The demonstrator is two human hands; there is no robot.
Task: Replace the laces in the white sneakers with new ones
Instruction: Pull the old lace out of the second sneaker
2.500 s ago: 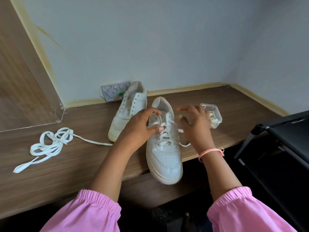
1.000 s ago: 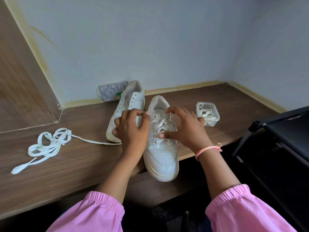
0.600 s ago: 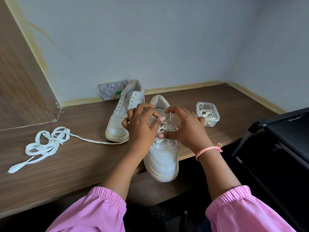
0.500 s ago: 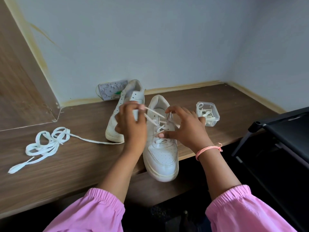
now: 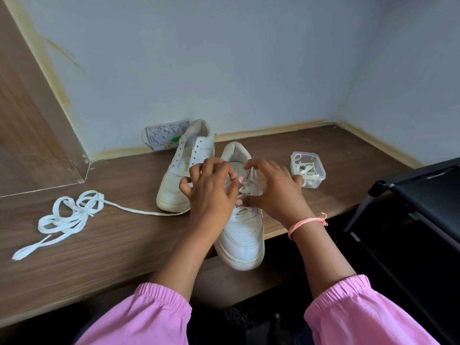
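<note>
Wooden counter running across the middle of the frame, set against a pale blue wall. Near sneaker, white, centre frame, toe pointing toward the viewer and overhanging the counter's front edge; partly laced with a white lace crossing the upper eyelets. Left hand over the sneaker's left side, fingers curled, its grip on the lace between thumb and fingertips just above the tongue. Right hand on the sneaker's right side, fingers bent over the eyelet row, thumb pressed against the lacing; whether its grip pinches the lace cannot be told. Pink thread bracelet on the right wrist; pink gathered sleeves at the lower edge of the frame. Second sneaker, white, eyelets bare, just left of and behind the first, heel toward the wall. Loose lace, white, in a tangled heap at left of the frame, one end trailing right to the second sneaker's toe. Small clear plastic container holding coiled laces, right of the hands. Patterned packet leaning against the wall behind the second sneaker. Black frame at the right edge.
</note>
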